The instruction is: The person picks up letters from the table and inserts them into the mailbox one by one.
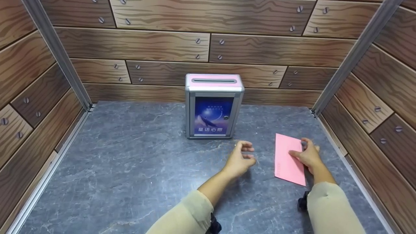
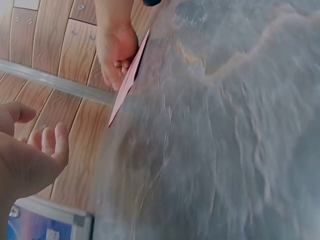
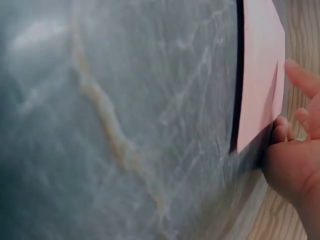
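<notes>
A pink envelope (image 1: 286, 167) lies low over the grey marbled tabletop on the right, faint print near its lower left corner. My right hand (image 1: 310, 157) grips its right edge, thumb over the top face and fingers curled at the edge. In the right wrist view the envelope (image 3: 257, 75) shows a fold near that hand (image 3: 297, 145). My left hand (image 1: 239, 161) hovers left of the envelope with loosely bent fingers and nothing in them. Behind it stands an upright box (image 1: 191, 113) with a silver frame, a pink slotted top and a blue picture door.
Wood-patterned panels (image 1: 162, 48) enclose the marbled tabletop (image 1: 113, 162) at the back and both sides. Metal posts (image 1: 354, 52) rise at the back corners. A small round lock (image 1: 226, 117) sits on the box door. Dark wrist cameras (image 1: 303, 201) hang below my sleeves.
</notes>
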`<state>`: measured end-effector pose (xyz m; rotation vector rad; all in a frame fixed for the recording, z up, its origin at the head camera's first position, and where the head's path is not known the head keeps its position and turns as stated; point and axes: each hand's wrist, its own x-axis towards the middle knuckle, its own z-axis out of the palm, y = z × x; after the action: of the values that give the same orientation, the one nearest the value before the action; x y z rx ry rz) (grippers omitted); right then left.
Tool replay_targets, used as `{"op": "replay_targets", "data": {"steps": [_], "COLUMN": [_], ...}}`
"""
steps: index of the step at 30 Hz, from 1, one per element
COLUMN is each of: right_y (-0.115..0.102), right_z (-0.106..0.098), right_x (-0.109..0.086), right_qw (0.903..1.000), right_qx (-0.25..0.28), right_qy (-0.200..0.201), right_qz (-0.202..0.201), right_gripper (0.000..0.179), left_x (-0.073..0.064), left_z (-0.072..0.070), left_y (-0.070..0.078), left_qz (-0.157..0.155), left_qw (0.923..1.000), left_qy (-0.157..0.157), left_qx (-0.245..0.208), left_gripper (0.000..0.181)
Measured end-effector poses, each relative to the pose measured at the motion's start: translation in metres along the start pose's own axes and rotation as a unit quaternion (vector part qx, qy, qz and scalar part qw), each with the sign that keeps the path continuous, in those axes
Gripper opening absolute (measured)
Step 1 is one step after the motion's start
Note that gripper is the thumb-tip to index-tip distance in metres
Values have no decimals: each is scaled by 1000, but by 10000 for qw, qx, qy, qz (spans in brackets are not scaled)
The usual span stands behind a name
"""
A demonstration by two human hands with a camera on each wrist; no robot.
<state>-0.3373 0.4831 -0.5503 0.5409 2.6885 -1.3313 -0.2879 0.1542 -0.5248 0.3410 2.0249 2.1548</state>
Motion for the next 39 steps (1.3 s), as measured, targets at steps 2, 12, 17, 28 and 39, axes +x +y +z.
{"op": "replay_targets", "data": {"steps": [2, 12, 17, 28, 39], "right_y": [0, -29, -37, -31, -22], "right_z": [1, -5, -10, -19, -24], "right_x": [3, 23, 30, 30, 22], "right_qw": [9999, 9918, 9866, 9869, 9855], "right_qx": [-114, -658, -869, -903, -998], "right_qy": [-75, -1098, -1349, -1297, -1349], "right_qz": [-28, 35, 284, 336, 266], "right_gripper": [101, 114, 113, 116, 114], "left_x": [-2, -4, 12, 20, 20], "left_z": [7, 42, 55, 58, 69], "left_y": [-5, -19, -25, -37, -31], "left_qz": [-110, -458, -408, -518, -670], "left_qw": [9998, 9987, 9977, 9800, 9534], "left_qy": [-77, -182, -491, -1079, -1040], "left_qx": [-118, 108, 245, 1589, 2753], "left_gripper": [53, 49, 50, 59, 44]}}
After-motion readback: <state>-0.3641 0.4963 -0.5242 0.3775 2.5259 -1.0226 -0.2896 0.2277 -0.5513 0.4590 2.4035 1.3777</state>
